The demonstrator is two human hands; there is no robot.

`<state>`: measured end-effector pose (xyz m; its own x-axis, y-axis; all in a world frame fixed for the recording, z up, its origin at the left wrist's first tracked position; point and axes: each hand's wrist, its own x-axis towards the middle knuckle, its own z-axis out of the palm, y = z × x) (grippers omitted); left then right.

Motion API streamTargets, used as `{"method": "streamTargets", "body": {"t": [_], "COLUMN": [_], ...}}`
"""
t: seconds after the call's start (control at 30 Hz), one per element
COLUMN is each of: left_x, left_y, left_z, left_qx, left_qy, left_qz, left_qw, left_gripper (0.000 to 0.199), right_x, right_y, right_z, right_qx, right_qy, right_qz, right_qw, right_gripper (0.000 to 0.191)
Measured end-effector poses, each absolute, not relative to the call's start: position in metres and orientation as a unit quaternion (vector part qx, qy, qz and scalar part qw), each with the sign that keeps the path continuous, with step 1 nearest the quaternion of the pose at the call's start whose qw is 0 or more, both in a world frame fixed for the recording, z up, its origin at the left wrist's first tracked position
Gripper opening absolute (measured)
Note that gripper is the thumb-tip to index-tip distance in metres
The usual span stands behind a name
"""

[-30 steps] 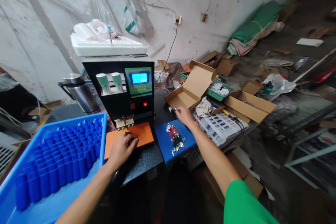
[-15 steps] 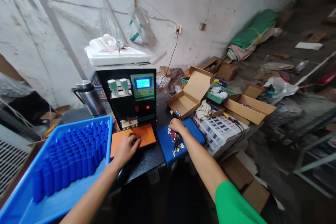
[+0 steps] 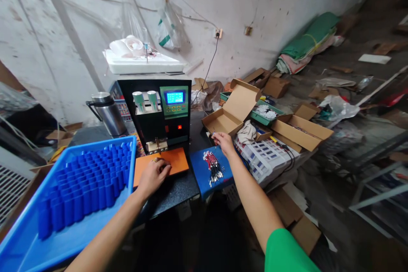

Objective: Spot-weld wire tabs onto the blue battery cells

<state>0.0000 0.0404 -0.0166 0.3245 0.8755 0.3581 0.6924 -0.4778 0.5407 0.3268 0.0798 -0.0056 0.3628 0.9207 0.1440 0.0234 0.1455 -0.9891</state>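
My left hand [image 3: 155,174] rests on an orange board [image 3: 177,160], fingers bent and pressed together below the metal prongs [image 3: 158,146] of a black machine [image 3: 149,126] with a lit display. Whatever those fingers hold is hidden. My right hand [image 3: 225,142] is raised at the front corner of an open cardboard box [image 3: 223,122]. Thumb and fingertips pinch something small and thin, too small to name. Below that hand, a bundle of red and black wires [image 3: 213,165] with white connectors lies on a blue surface [image 3: 199,165].
A blue tray [image 3: 72,248] of upright blue cylinders [image 3: 86,178] stands at left. Behind it is a steel jug [image 3: 110,114]. To the right are a white plastic basket [image 3: 261,157], a long cardboard box [image 3: 301,134] and a green bin [image 3: 266,112]. Black cables lie over the basket.
My right hand has lifted off the wire bundle and moved up and right to the cardboard box's corner, uncovering the white connectors. My left hand has stayed on the orange board.
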Motion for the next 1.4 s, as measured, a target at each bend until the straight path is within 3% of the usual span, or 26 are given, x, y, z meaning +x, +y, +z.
{"method": "streamTargets", "body": {"t": [0.07,0.2,0.5,0.77,0.97,1.13,1.3,1.4], "left_x": [0.001,0.011,0.049,0.019,0.003,-0.004,-0.063,-0.110], "left_y": [0.039,0.026,-0.026,-0.036,-0.051,-0.067,-0.067,-0.060], "left_z": [-0.014,-0.004,0.013,-0.004,-0.001,-0.004,0.003,0.006], "left_qx": [0.797,0.767,0.671,0.586,0.568,0.597,0.722,0.786], "left_qy": [0.487,0.475,0.452,0.481,0.501,0.508,0.540,0.572], "left_qz": [0.320,0.361,0.437,0.485,0.505,0.487,0.391,0.235], "left_qw": [0.161,0.238,0.393,0.435,0.413,0.385,0.182,0.023], "left_gripper": [0.031,0.035,0.029,0.027,0.026,0.027,0.021,0.040], "right_x": [0.322,0.291,0.181,0.151,0.146,0.143,0.151,0.154], "right_y": [0.072,0.052,0.008,-0.007,-0.025,-0.037,-0.040,-0.041], "right_z": [0.007,0.024,0.020,0.004,-0.005,-0.009,-0.020,-0.028], "right_qx": [-0.465,-0.393,-0.276,-0.315,-0.349,-0.369,-0.398,-0.404], "right_qy": [-0.382,-0.345,-0.309,-0.337,-0.530,-0.550,-0.512,-0.493], "right_qz": [0.422,0.479,0.603,0.616,0.548,0.531,0.530,0.532], "right_qw": [0.678,0.705,0.681,0.639,0.544,0.528,0.546,0.557], "right_gripper": [0.029,0.027,0.025,0.030,0.024,0.025,0.030,0.031]}}
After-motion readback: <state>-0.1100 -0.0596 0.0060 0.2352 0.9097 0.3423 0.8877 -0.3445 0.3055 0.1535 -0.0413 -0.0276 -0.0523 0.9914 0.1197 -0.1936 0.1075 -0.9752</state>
